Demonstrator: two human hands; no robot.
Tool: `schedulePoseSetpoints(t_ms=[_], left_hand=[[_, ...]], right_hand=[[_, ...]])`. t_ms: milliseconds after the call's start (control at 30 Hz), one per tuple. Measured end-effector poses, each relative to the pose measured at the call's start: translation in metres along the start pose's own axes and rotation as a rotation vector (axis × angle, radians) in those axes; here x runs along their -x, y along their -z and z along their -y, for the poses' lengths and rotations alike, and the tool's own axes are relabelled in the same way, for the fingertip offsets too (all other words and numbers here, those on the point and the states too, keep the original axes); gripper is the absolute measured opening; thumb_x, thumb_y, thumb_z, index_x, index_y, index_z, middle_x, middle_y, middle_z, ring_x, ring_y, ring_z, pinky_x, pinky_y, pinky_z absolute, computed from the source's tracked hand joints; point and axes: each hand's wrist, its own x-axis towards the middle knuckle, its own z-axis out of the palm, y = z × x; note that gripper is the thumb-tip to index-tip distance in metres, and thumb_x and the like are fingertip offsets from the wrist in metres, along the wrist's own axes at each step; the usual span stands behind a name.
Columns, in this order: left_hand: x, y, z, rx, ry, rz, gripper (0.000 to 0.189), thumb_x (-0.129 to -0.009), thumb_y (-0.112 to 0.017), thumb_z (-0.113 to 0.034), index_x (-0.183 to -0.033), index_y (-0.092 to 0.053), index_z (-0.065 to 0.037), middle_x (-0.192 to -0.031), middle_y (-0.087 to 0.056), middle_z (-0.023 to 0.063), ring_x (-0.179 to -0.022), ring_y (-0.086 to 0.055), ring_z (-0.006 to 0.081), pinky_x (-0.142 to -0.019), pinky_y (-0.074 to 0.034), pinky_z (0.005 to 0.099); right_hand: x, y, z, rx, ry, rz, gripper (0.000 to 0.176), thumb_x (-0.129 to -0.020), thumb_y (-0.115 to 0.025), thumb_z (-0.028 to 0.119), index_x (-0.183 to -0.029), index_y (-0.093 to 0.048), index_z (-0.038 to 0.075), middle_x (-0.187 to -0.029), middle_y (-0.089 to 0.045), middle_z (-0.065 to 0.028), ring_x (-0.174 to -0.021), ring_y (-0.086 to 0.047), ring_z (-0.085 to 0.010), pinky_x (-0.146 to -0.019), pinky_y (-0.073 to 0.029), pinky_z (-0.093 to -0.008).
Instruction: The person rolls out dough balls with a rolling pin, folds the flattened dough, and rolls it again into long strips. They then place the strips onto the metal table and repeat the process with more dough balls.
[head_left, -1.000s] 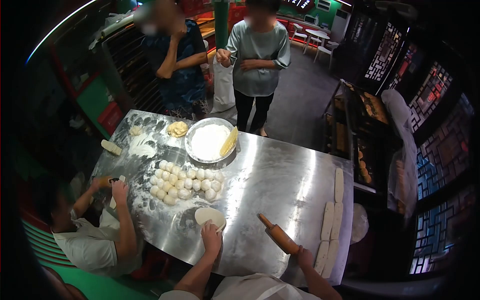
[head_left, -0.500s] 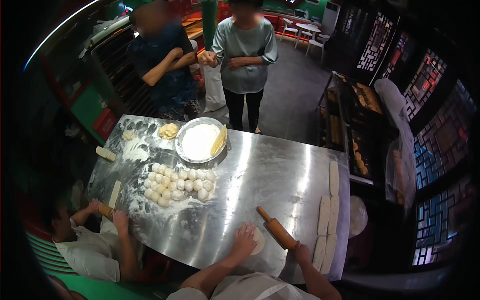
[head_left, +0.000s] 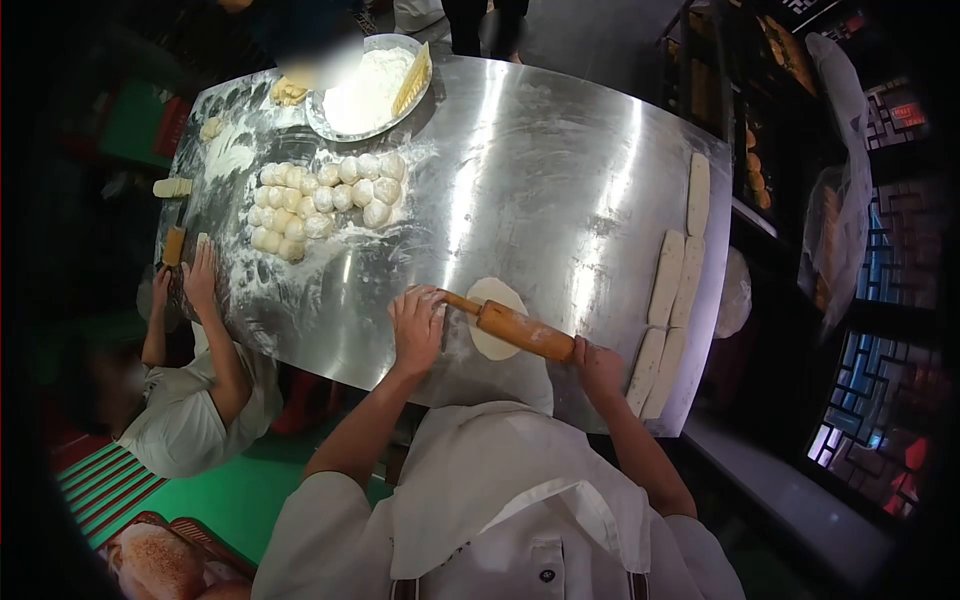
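Observation:
A wooden rolling pin (head_left: pixel 525 332) lies slantwise across a flat round of dough (head_left: pixel 494 346), which shows above and below it. My right hand (head_left: pixel 598 368) is closed around the pin's right handle. At the other end, my left hand (head_left: pixel 416 325) has its fingers stretched out, fingertips right at the tip of the left handle. Both hands are over the near edge of the steel table (head_left: pixel 420 250).
Floured dough balls (head_left: pixel 320 199) sit left of centre, behind them a flour bowl (head_left: pixel 318 122) with a yellow scraper (head_left: pixel 411 80). Long dough strips (head_left: pixel 668 279) line the right edge. At left, a co-worker's hands (head_left: pixel 200 275) are near another rolling pin (head_left: pixel 173 246) and dough.
My left hand has left the dough round and moved to the rolling pin's left end. The pin has shifted left onto the dough, in my right hand. My view has tilted down.

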Motion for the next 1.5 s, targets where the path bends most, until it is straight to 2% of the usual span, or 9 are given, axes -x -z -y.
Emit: schedulePoseSetpoints(t_ms=[233,300,533,800,867,933,1033,1267,1500], left_hand=[[-0.023,-0.048,0.04,-0.372,0.061,0.304,0.036,-0.094,-0.056,-0.026,-0.065,-0.068,-0.009,-0.075,-0.069,0.0107,-0.078,-0.063,0.0258,-0.081,-0.038,0.0421],[-0.064,-0.063,0.049,-0.325,0.004,0.105,0.045,-0.097,-0.053,-0.028,-0.058,-0.066,-0.008,-0.06,-0.065,0.0121,-0.06,-0.061,0.0291,-0.079,-0.04,0.0425],[-0.16,-0.066,0.043,-0.382,0.113,0.129,0.049,-0.099,-0.049,-0.031,-0.06,-0.066,-0.006,-0.062,-0.064,0.0143,-0.06,-0.06,0.0327,-0.078,-0.041,0.0452],[0.016,-0.045,0.008,-0.307,0.28,0.487,0.022,-0.093,-0.058,-0.027,-0.086,-0.07,-0.009,-0.081,-0.066,0.01,-0.088,-0.062,0.0274,-0.086,-0.039,0.0432],[-0.009,-0.067,0.008,0.314,0.347,0.051,0.016,-0.087,-0.067,-0.022,-0.094,-0.068,-0.008,-0.09,-0.067,0.0104,-0.094,-0.06,0.0285,-0.087,-0.039,0.0438],[-0.047,-0.085,-0.007,0.227,0.154,-0.135,0.022,-0.081,-0.073,-0.019,-0.1,-0.066,-0.008,-0.095,-0.066,0.0101,-0.098,-0.059,0.0294,-0.086,-0.039,0.0441],[-0.06,-0.091,-0.017,0.051,0.325,0.266,0.02,-0.081,-0.072,-0.021,-0.095,-0.067,-0.009,-0.093,-0.066,0.0088,-0.097,-0.059,0.03,-0.087,-0.039,0.0457],[-0.061,-0.036,0.092,0.0,0.622,-0.287,0.017,-0.08,-0.073,-0.019,-0.084,-0.064,-0.005,-0.08,-0.063,0.012,-0.079,-0.06,0.0289,-0.076,-0.044,0.046],[-0.094,0.03,0.062,0.522,0.654,-0.29,0.019,-0.086,-0.07,-0.017,-0.09,-0.062,0.0,-0.073,-0.061,0.0099,-0.066,-0.055,0.0154,-0.065,-0.045,0.0314]], right_hand=[[-0.048,-0.071,0.019,0.127,0.072,-0.089,0.043,-0.096,-0.056,0.033,-0.06,-0.064,0.011,-0.054,-0.061,-0.0141,-0.045,-0.061,-0.0317,-0.047,-0.05,-0.0438],[-0.105,-0.046,0.028,0.145,0.117,-0.063,0.043,-0.1,-0.047,0.033,-0.068,-0.064,0.01,-0.062,-0.065,-0.0129,-0.054,-0.064,-0.0314,-0.051,-0.052,-0.0437],[-0.207,-0.028,0.033,0.132,0.02,-0.083,0.044,-0.103,-0.042,0.032,-0.073,-0.065,0.009,-0.065,-0.065,-0.0153,-0.057,-0.064,-0.0351,-0.055,-0.05,-0.0449],[-0.003,-0.056,0.005,0.004,0.261,0.034,0.034,-0.097,-0.053,0.028,-0.068,-0.061,0.013,-0.064,-0.064,-0.0087,-0.055,-0.062,-0.0282,-0.057,-0.051,-0.041],[0.0,-0.056,0.011,-0.036,0.277,0.069,0.035,-0.097,-0.054,0.029,-0.067,-0.061,0.012,-0.063,-0.064,-0.0073,-0.054,-0.062,-0.0281,-0.057,-0.051,-0.0416],[-0.01,-0.053,0.013,-0.064,0.302,0.066,0.036,-0.097,-0.054,0.029,-0.067,-0.063,0.012,-0.062,-0.064,-0.0075,-0.053,-0.063,-0.0285,-0.055,-0.051,-0.042],[-0.012,-0.041,0.015,-0.01,0.319,0.109,0.037,-0.098,-0.053,0.03,-0.069,-0.067,0.012,-0.06,-0.064,-0.0082,-0.052,-0.063,-0.0293,-0.052,-0.051,-0.0422],[0.023,-0.029,-0.013,-0.003,0.141,0.176,0.041,-0.099,-0.049,0.03,-0.072,-0.069,0.008,-0.065,-0.065,-0.0162,-0.058,-0.063,-0.0366,-0.057,-0.05,-0.0469],[0.042,-0.048,-0.051,-0.024,-0.086,0.081,0.042,-0.101,-0.046,0.032,-0.084,-0.071,0.003,-0.063,-0.063,-0.0214,-0.057,-0.063,-0.0406,-0.057,-0.049,-0.0512]])
